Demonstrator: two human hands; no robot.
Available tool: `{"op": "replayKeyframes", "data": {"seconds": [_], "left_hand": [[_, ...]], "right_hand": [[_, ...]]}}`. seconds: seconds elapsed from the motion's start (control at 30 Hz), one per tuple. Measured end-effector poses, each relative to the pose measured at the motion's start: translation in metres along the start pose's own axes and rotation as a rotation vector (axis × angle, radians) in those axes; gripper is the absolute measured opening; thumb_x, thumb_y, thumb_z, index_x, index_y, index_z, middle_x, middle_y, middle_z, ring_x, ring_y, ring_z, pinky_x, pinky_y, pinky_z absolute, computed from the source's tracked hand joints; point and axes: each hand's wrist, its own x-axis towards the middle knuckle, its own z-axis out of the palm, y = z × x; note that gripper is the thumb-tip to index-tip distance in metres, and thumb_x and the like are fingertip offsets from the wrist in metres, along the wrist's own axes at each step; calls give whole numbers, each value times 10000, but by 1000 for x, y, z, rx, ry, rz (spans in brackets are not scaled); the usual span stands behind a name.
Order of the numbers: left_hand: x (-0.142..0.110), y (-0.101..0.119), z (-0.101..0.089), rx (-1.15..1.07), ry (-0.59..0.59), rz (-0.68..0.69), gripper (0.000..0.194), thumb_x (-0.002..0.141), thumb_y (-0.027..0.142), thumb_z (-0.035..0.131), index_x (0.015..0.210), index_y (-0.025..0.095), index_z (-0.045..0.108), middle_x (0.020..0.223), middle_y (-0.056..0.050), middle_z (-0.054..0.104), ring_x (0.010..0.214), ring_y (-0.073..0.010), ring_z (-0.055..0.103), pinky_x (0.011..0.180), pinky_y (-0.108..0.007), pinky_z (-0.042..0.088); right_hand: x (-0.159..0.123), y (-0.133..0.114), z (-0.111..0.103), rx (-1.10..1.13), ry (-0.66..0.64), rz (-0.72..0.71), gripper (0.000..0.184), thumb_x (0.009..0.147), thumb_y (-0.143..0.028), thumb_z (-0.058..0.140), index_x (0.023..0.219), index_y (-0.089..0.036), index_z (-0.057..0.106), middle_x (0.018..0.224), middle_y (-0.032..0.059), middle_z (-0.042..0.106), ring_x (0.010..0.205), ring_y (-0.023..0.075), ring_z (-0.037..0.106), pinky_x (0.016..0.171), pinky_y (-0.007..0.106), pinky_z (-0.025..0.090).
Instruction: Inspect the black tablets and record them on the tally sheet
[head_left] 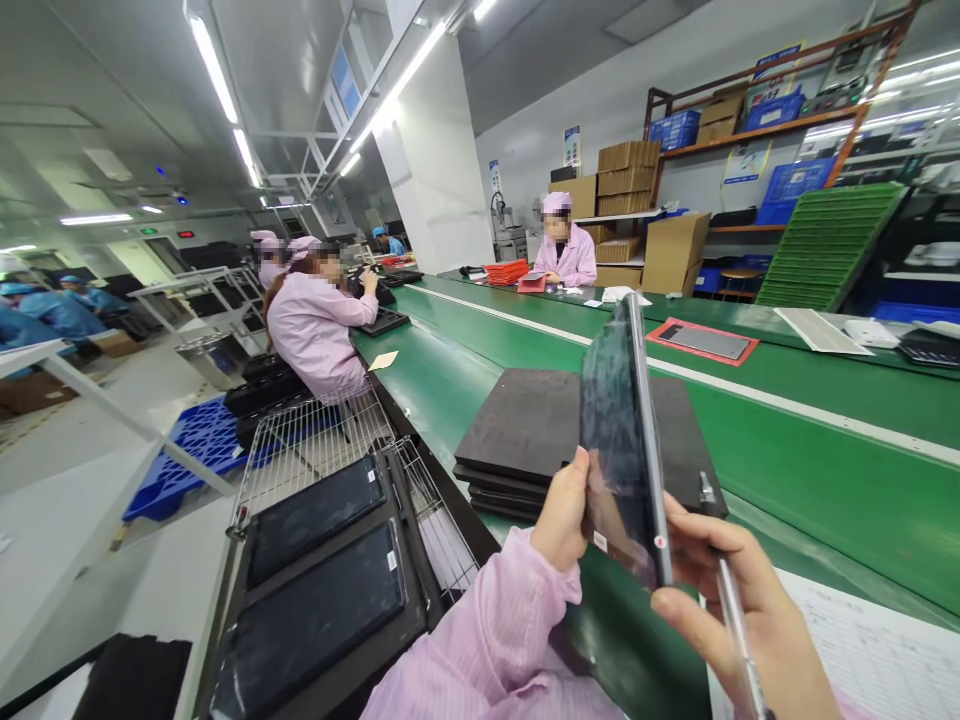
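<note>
Tilted nearly on edge, a tablet [619, 440] with a dark glossy screen is held up between my two hands. My left hand [564, 512] is closed on its lower left edge, thumb on the screen side. Fingers of my right hand [739, 590] touch the lower right side of the tablet, and a silvery pen [731, 610] is tucked in that same hand. Behind the tablet lies a stack of black foam trays [517, 425] on the green bench. A white written sheet [870, 640] lies beneath my right hand.
On the left, two dark tablets [322, 600] rest in a black foam tray over a wire rack [322, 430]. A red-edged sheet [705, 342] lies across the green bench [787, 470]. Co-workers in pink sit at the left [319, 315] and far side [570, 250].
</note>
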Motion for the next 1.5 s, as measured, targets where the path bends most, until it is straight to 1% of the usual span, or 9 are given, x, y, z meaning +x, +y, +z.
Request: {"op": "replayKeyframes", "data": {"seconds": [0.27,0.53,0.67,0.77,0.87,0.97,1.13,1.3,1.5], "left_hand": [[37,60,4,232,-17,273,393,431,394,792,564,153,512,525,60,501,508,-64,448,488,-173,374],[70,24,23,605,1,211,186,647,320,574,706,145,546,583,10,564,557,-136,536,563,-249,439],[81,18,19,831,7,200,246,638,249,537,842,124,594,854,-92,642,881,-271,591,855,-423,434],[84,19,15,1134,93,353,423,622,255,579,1018,105,599,1238,-199,505,1218,-392,372,1028,-542,236],[78,11,8,1589,66,660,543,716,394,525,1183,117,543,1392,-205,350,1297,-391,270,1025,-551,259],[71,-7,1,1807,-140,793,555,802,472,375,1195,118,546,1340,-175,450,1263,-324,375,998,-477,348],[66,-23,-3,1875,-103,846,612,837,498,244,1172,106,575,1294,-147,511,1239,-290,427,987,-428,375],[65,-21,1,1824,-86,875,672,831,526,229,1125,53,605,1256,-189,532,1205,-327,459,981,-475,373],[65,-22,-1,1801,-84,912,712,837,569,235,1102,31,619,1224,-206,551,1196,-343,467,980,-475,378]], "right_hand": [[9,-9,-84,-107,408,-49,278,678,-302,750,905,-286,590,1108,114,616,738,230,614,517,325,525],[-35,5,-141,-366,665,99,264,672,-383,731,836,-247,575,936,91,659,743,247,611,577,368,502],[-46,17,-169,-461,551,314,426,760,-628,583,753,-202,594,715,89,674,589,210,586,583,349,489],[-44,29,-189,-405,402,386,633,736,-775,461,837,-175,634,569,71,628,474,191,529,478,327,464],[-35,41,-203,-434,326,480,605,727,-739,507,812,-160,660,562,54,591,463,162,490,450,296,441],[-24,52,-210,-433,289,571,406,707,-567,617,789,-169,631,594,36,587,466,142,479,452,277,431],[-15,75,-211,-394,196,613,319,616,-457,662,752,-174,604,631,16,566,473,139,495,474,288,446],[-17,97,-211,-416,196,613,311,653,-489,600,619,-186,534,526,-12,489,402,105,390,393,245,343],[-20,100,-211,-459,201,585,238,647,-423,622,619,-190,580,525,-14,483,456,127,408,449,262,355]]}}
